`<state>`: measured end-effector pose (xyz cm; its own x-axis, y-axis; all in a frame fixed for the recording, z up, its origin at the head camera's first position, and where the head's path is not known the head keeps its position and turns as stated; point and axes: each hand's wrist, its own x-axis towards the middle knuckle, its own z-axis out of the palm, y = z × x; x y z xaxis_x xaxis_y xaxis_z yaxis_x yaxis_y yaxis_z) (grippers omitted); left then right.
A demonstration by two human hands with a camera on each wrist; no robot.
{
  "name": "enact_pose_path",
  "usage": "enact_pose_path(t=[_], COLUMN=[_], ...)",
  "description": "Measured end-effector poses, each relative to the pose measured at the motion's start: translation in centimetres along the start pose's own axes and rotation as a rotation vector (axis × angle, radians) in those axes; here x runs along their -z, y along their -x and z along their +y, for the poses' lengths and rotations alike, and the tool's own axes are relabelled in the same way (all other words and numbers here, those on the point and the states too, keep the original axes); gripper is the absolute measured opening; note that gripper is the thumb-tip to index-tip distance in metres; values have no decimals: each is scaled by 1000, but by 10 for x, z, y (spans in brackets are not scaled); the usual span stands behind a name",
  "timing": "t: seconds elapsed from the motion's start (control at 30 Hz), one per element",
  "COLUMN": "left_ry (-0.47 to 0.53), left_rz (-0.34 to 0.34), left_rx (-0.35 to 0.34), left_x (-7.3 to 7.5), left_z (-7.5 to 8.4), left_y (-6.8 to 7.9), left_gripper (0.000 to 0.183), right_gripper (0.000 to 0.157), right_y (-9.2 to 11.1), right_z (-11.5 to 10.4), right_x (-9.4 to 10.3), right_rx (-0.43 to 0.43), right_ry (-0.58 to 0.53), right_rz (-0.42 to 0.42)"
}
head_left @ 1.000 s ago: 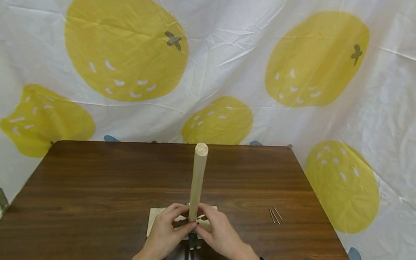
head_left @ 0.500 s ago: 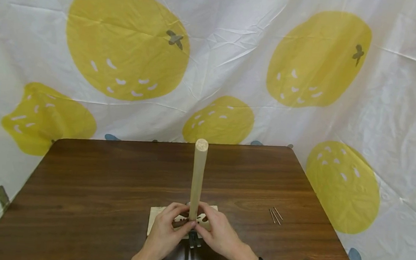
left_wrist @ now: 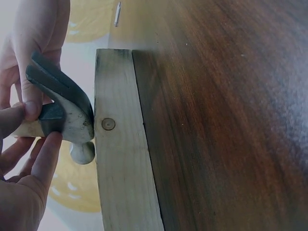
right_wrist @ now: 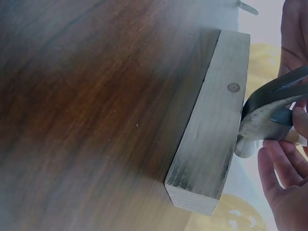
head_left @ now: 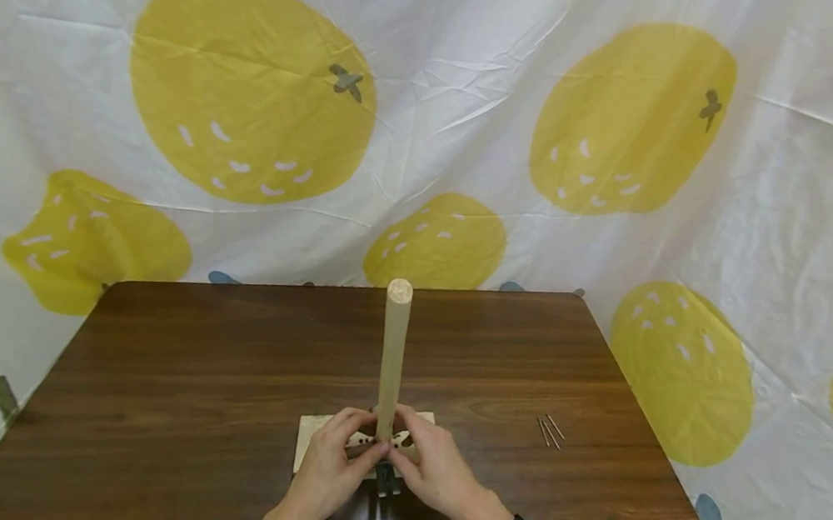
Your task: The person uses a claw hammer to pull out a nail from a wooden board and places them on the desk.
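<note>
A claw hammer (head_left: pixel 392 358) stands head down on a pale wooden block (head_left: pixel 305 438), its light handle pointing up. In the left wrist view, the dark claw (left_wrist: pixel 62 84) spreads to one side of the hammer's neck and the round striking face (left_wrist: pixel 83 152) to the other. My left hand (head_left: pixel 328 461) pinches the base of the handle from the left. From the right, my right hand (head_left: pixel 445 468) pinches the same spot, thumbs nearly meeting in front. A round dark mark (right_wrist: pixel 234 87) shows on the block's side.
Three loose nails (head_left: pixel 551 431) lie on the brown wooden table (head_left: pixel 210 374), right of the hands. Behind the table hangs a white cloth (head_left: pixel 446 112) printed with yellow fruit.
The top of the hammer's handle has shifted slightly to the left. Both hands keep their hold at its base.
</note>
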<state>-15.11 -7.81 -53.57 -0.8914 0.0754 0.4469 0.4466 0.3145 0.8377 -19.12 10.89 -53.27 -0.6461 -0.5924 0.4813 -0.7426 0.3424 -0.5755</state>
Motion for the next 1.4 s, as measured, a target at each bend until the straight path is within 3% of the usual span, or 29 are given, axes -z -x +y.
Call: enact_pose_path(t=[0.2, 0.7, 1.4], left_ry=[-2, 14, -13], left_rz=[7, -23, 12], left_rx=[-14, 53, -87], left_x=[-1, 2, 0], left_z=[0, 0, 1], left_y=[0, 0, -3], left_gripper=[30, 29, 29], right_gripper=[49, 49, 52], right_y=[0, 0, 2], right_z=[3, 3, 0], right_x=[0, -1, 1], right_rx=[18, 30, 55], right_ry=[20, 31, 15], right_rz=[13, 4, -5])
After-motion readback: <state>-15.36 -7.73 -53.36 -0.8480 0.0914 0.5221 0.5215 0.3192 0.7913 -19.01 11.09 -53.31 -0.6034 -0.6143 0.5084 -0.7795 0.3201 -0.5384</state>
